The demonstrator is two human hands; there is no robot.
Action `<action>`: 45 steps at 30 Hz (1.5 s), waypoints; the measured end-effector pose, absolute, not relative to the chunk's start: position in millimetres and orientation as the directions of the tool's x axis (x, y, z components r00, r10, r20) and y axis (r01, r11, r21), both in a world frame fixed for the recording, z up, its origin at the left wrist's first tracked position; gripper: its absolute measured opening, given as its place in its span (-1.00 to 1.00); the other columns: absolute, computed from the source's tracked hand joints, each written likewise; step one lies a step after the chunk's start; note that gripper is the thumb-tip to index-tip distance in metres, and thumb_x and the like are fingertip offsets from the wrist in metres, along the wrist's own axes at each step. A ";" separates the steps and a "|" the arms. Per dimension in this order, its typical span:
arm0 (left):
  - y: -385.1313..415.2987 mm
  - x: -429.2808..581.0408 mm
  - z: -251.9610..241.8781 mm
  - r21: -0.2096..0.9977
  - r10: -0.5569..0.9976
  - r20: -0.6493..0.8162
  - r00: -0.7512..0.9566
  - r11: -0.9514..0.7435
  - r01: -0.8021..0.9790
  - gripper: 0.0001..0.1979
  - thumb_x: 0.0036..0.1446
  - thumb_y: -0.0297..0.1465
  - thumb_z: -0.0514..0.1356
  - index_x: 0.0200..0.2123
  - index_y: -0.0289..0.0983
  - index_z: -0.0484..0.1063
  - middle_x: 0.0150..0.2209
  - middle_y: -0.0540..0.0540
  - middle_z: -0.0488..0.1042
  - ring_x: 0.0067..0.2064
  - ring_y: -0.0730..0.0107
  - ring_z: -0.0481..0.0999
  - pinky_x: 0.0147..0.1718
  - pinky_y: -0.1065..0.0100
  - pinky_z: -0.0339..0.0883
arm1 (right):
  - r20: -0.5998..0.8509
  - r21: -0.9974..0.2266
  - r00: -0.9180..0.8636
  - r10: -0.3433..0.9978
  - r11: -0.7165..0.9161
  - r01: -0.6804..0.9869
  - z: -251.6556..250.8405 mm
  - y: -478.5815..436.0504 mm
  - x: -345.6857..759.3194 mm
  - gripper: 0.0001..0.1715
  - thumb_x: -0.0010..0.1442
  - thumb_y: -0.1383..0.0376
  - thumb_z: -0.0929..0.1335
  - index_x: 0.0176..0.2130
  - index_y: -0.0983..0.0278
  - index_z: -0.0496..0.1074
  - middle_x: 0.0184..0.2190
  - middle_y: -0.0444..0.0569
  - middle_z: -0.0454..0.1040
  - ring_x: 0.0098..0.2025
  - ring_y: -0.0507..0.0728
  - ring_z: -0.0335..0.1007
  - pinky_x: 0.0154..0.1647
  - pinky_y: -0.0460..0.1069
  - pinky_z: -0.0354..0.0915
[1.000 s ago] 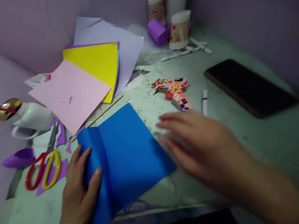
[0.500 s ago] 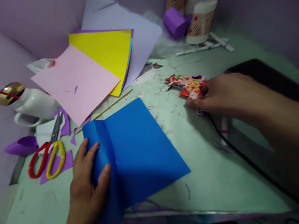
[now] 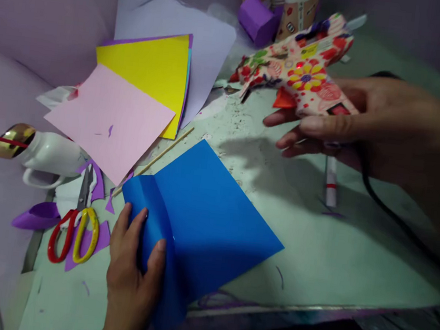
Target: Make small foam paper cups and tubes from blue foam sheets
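A blue sheet of paper (image 3: pixel 213 222) lies on the pale green table (image 3: pixel 333 252), with one edge folded up at its left side. My left hand (image 3: pixel 131 277) pinches that folded edge between thumb and fingers. My right hand (image 3: pixel 352 122) is raised above the table and grips a glue gun (image 3: pixel 302 71) covered in a flowery pattern, its nozzle pointing left. A black cord (image 3: pixel 389 211) runs from the gun along my right forearm.
Pink (image 3: pixel 109 120), yellow (image 3: pixel 151 72) and white (image 3: pixel 180 23) sheets are stacked at the back left. Red-and-yellow scissors (image 3: pixel 75 233), purple scraps and a white jug (image 3: pixel 42 155) lie at the left edge. A wooden stick (image 3: pixel 157 158), a marker (image 3: pixel 331 180) and paper cups (image 3: pixel 299 4) are nearby.
My right hand reached to the patterned glue gun, closed on it and lifted it off the table toward me. My left hand kept hold of the blue sheet's fold.
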State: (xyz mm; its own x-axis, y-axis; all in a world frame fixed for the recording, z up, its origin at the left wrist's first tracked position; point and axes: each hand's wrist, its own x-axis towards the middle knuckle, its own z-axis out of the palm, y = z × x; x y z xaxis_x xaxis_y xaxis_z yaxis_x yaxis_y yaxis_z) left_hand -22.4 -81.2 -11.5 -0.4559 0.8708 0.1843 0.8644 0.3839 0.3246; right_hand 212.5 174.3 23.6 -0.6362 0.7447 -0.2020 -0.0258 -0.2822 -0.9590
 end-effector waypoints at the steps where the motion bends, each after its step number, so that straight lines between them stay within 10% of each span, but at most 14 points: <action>1: -81.0 -22.4 -11.6 0.323 0.871 0.183 -0.457 0.385 0.864 -0.49 0.21 -0.23 0.09 0.19 -0.27 0.21 0.31 -0.29 0.08 0.33 0.07 0.07 0.26 -0.03 -0.03 | -0.208 -0.949 -0.651 0.730 -0.313 -0.047 26.2 165.1 208.9 -0.84 0.03 0.40 0.42 -0.29 0.24 0.47 -0.37 -0.14 0.52 -0.35 0.03 0.49 -0.36 -0.10 0.44; 8: -81.0 -19.2 -11.2 0.368 0.841 0.166 -0.514 0.431 0.824 -0.51 0.23 -0.22 0.06 0.19 -0.25 0.21 0.33 -0.24 0.06 0.34 0.12 0.05 0.26 0.01 0.01 | -0.141 -0.910 -0.768 0.625 -0.387 -0.148 20.3 126.2 192.6 -0.51 -0.10 0.31 0.52 -0.12 0.17 0.43 -0.56 -0.25 0.38 -0.59 -0.04 0.28 -0.69 -0.19 0.20; 17: -78.1 -14.0 -10.0 0.421 0.816 0.176 -0.550 0.443 0.792 -0.55 0.22 -0.23 0.07 0.16 -0.20 0.26 0.33 -0.19 0.07 0.33 0.13 0.06 0.26 0.03 0.01 | -0.225 -0.868 -0.861 0.457 -0.495 -0.036 7.7 105.0 159.0 -0.21 -0.06 0.36 0.47 0.14 0.32 0.22 -0.38 -0.12 0.50 -0.50 -0.01 0.36 -0.49 -0.13 0.33; 27: -79.1 -14.6 -10.5 0.384 0.829 0.201 -0.522 0.423 0.821 -0.58 0.22 -0.28 0.08 0.13 -0.24 0.30 0.32 -0.19 0.08 0.32 0.14 0.08 0.26 0.11 0.03 | -0.127 -0.977 -0.959 0.255 -0.200 0.076 -7.1 99.9 160.8 -0.48 0.19 0.22 0.33 0.11 0.37 0.34 -0.01 0.10 0.47 -0.07 0.20 0.41 -0.03 0.06 0.30; 34: -79.9 -15.2 -12.5 0.402 0.839 0.222 -0.496 0.385 0.831 -0.59 0.23 -0.31 0.08 0.13 -0.24 0.29 0.32 -0.22 0.07 0.33 0.15 0.06 0.26 0.08 0.01 | -0.188 -0.982 -0.966 0.177 -0.053 0.182 -0.1 102.1 159.3 -0.53 0.25 0.20 0.28 0.11 0.34 0.36 -0.06 0.04 0.49 -0.12 0.15 0.40 -0.15 -0.03 0.31; 45: -81.4 -18.0 -16.1 0.470 0.826 0.276 -0.492 0.330 0.819 -0.64 0.20 -0.37 0.10 0.08 -0.18 0.36 0.33 -0.17 0.05 0.31 0.07 0.10 0.22 -0.03 0.07 | -0.210 -0.937 -0.973 0.099 -0.305 0.171 -4.7 98.5 157.5 -0.49 0.29 0.19 0.28 0.17 0.34 0.31 0.00 0.08 0.46 -0.03 0.16 0.40 0.07 0.05 0.26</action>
State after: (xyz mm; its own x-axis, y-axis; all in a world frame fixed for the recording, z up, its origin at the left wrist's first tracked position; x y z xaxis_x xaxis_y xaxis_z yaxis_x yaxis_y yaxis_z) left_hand -18.0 -81.4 -16.1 -0.4916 0.8259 0.2760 0.8186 0.3300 0.4701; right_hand 157.5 98.5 -4.7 -0.9726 0.0994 -0.2103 0.1714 -0.3048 -0.9369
